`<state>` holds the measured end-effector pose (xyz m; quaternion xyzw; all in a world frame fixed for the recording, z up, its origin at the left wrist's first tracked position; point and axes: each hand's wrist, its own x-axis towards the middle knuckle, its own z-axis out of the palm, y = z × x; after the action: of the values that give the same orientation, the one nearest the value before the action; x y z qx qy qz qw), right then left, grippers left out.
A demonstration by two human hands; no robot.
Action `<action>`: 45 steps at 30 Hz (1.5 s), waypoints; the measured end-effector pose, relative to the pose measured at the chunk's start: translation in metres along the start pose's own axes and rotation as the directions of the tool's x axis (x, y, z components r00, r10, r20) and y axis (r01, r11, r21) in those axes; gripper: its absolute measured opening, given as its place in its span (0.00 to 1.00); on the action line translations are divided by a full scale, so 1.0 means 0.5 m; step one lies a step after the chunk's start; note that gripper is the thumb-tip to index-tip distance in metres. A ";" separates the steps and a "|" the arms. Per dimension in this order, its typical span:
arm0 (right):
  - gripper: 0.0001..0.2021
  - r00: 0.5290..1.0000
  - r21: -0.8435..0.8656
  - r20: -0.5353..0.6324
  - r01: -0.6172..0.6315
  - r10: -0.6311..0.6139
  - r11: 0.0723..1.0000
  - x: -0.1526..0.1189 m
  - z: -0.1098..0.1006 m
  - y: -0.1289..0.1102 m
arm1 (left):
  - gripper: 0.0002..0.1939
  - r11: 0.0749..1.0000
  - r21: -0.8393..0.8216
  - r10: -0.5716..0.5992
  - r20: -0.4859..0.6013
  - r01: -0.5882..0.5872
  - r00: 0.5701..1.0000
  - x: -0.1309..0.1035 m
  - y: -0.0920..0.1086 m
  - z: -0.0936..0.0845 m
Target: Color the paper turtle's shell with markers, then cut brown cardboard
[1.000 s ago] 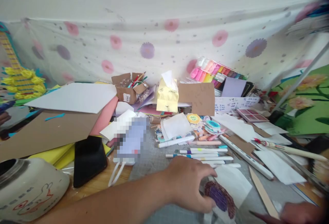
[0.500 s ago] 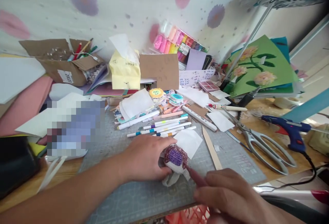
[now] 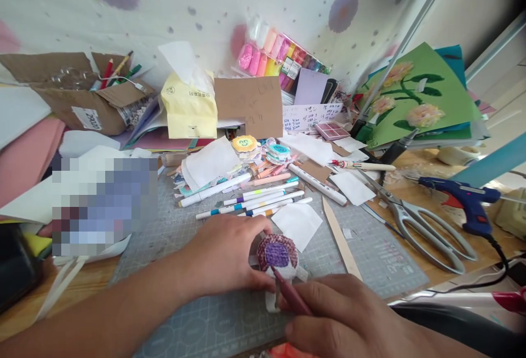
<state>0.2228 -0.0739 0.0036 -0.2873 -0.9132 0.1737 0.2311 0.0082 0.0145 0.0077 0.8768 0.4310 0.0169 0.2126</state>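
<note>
Between the thumb and fingers of my left hand (image 3: 226,251) is a small round textured piece (image 3: 277,254), with a purple middle, a maroon band and a white part at its near edge. My right hand (image 3: 341,311) grips a maroon pen (image 3: 292,295), whose tip meets the white part of the round piece. A pale strip hangs below the piece. Both hands are over the grey cutting mat (image 3: 197,319). Just beyond my left fingers lie several white markers (image 3: 263,200) and a square of white paper (image 3: 297,225).
Large scissors (image 3: 427,226) and a blue glue gun (image 3: 456,191) lie on the right. A flat wooden stick (image 3: 341,240) rests on the mat. At the back stand a yellow tissue pack (image 3: 189,107) and a cardboard box (image 3: 61,103).
The pen tip has moved left along the near edge of the round piece, and my right hand has shifted left with it. The whole view has shifted slightly.
</note>
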 end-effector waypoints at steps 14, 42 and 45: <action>0.17 0.949 0.375 -0.154 -0.202 0.276 0.905 -0.028 -0.012 0.062 | 0.08 0.985 -0.171 -0.019 0.038 0.025 0.999 0.008 -0.036 -0.008; 0.03 0.791 0.547 -0.107 -0.460 0.603 0.700 0.070 0.024 0.044 | 0.21 1.000 0.018 0.009 0.080 -0.011 0.997 -0.001 -0.019 -0.009; 0.03 0.805 0.510 -0.120 -0.452 0.581 0.732 0.070 0.029 0.046 | 0.21 1.000 0.022 0.007 0.077 -0.009 0.997 0.000 -0.020 -0.009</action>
<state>0.2000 -0.0378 -0.0074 -0.4901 -0.6873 0.4003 0.3567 -0.0001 0.0213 0.0080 0.8809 0.4191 -0.0207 0.2192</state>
